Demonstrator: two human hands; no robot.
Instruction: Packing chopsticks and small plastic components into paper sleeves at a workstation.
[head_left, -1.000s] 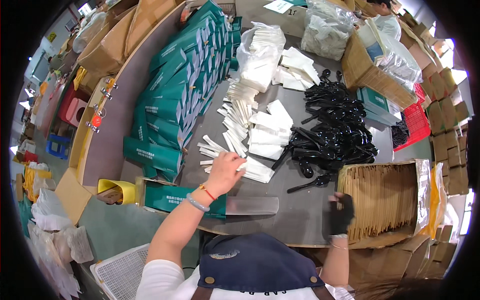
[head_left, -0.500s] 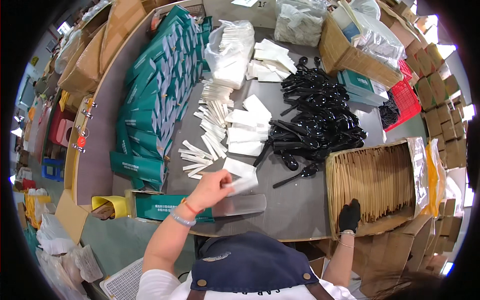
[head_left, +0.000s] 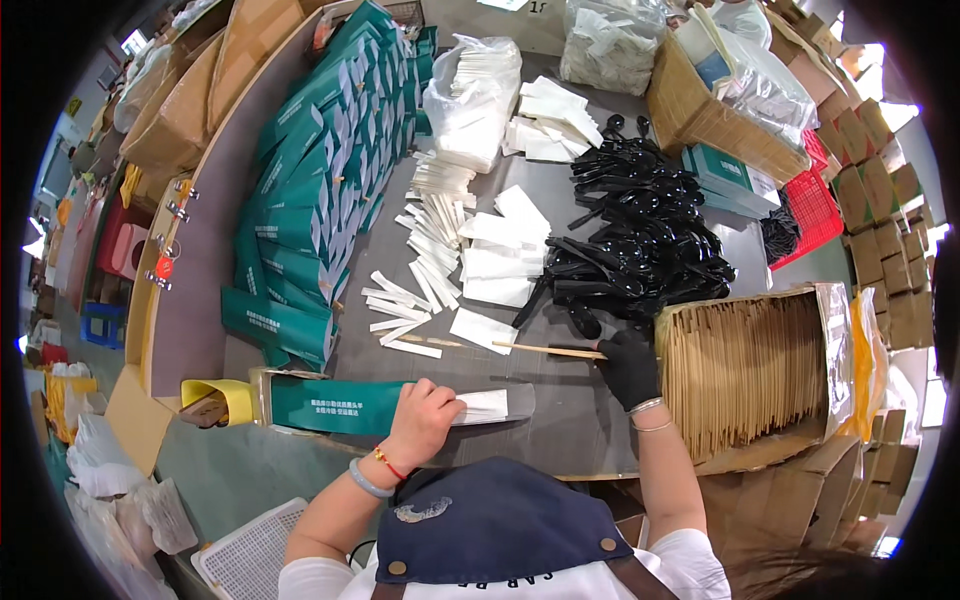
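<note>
- Green packet (head_left: 335,405) lies flat along the near edge of the dark grey table (head_left: 580,420), its long axis running left to right, with the clear strip (head_left: 522,402) at its right end pointing toward the gloved hand's side.
- Left hand (head_left: 425,418) is the nearer of the two, touching the packet where green gives way to clear; its fingers are curled in, seemingly pinching a folded white paper (head_left: 485,405) that reaches rightward over the clear strip (whether inside it or on top, I cannot tell).
- Right hand (head_left: 630,370), in a black glove, is farther out and to the right, well apart from the packet; its fingers are bent closed around one end of a pale wooden stick (head_left: 550,349), though one stick or a pair is hard to say.
- That stick points left from the glove, nearly parallel to the packet; its free tip sits just beyond the white paper, on the side away from the body.
- Right of the glove stands a cardboard box (head_left: 832,350) packed with similar wooden sticks (head_left: 740,385).
- Farther out come loose white strips (head_left: 410,347), a heap of black spoons (head_left: 640,225) and, leftward, overlapping piled green packets (head_left: 295,210).
</note>
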